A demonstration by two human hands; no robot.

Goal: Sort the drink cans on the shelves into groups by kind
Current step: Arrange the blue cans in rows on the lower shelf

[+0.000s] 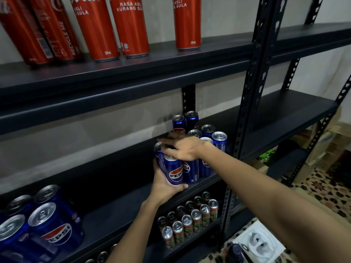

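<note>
— What is behind the shelves?
— A plain grey wall [218, 16]. The black metal rack [252, 95] has perforated posts.
— And the floor?
— Patterned tiles [322, 190], with cardboard boxes [334, 141] stacked near.

On the top shelf stand five tall red Coca-Cola cans [131, 27]. On the middle shelf there are two groups of blue Pepsi cans. The right group [219, 142] shows about ten cans, but some are hidden behind the hands, so the number is not sure. The left group [50, 224] shows about five cans, cut by the picture edge. On the lower shelf stand two rows of slim cans with green and red labels [196, 220], about twelve in all.
</note>
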